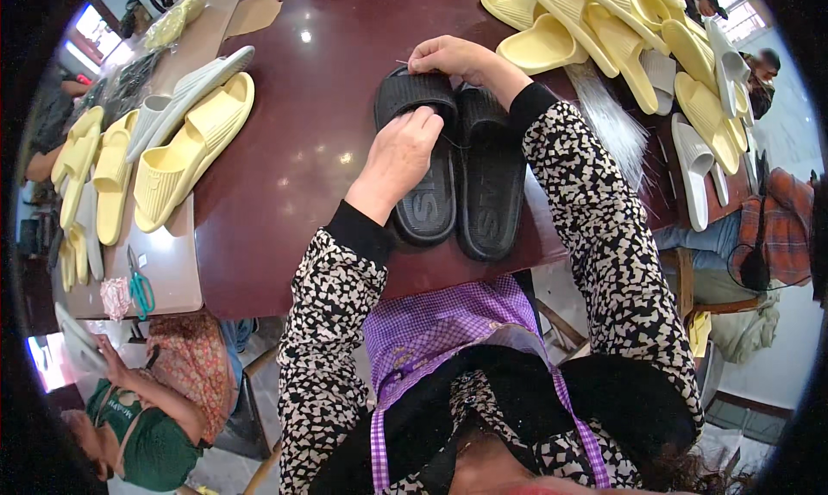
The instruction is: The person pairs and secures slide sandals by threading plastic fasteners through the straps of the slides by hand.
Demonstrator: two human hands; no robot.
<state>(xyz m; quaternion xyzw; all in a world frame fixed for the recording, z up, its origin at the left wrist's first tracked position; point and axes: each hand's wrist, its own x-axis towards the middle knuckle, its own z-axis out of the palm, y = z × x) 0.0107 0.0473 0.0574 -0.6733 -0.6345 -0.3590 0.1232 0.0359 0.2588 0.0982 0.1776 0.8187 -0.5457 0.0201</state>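
A pair of black slide sandals lies side by side on the dark red table, toes pointing away from me. My left hand [402, 157] is closed at the foot-side edge of the strap on the left black slide [424, 203], its fingertips dipping under the strap. At the toe side of that strap, my right hand [457, 59] pinches closed. A thin strand shows by its fingertips, but I cannot make out exactly what it holds. The right black slide [490, 189] lies against the left one, beneath my right forearm.
Yellow slides [552, 42] are heaped at the far right, with grey ones among them. Beside them lies a bundle of clear thin strands [611, 120]. More slides [194, 150] stand at the left, near teal-handled scissors [141, 290] and a pink-white bundle [116, 297]. Other people sit on both sides.
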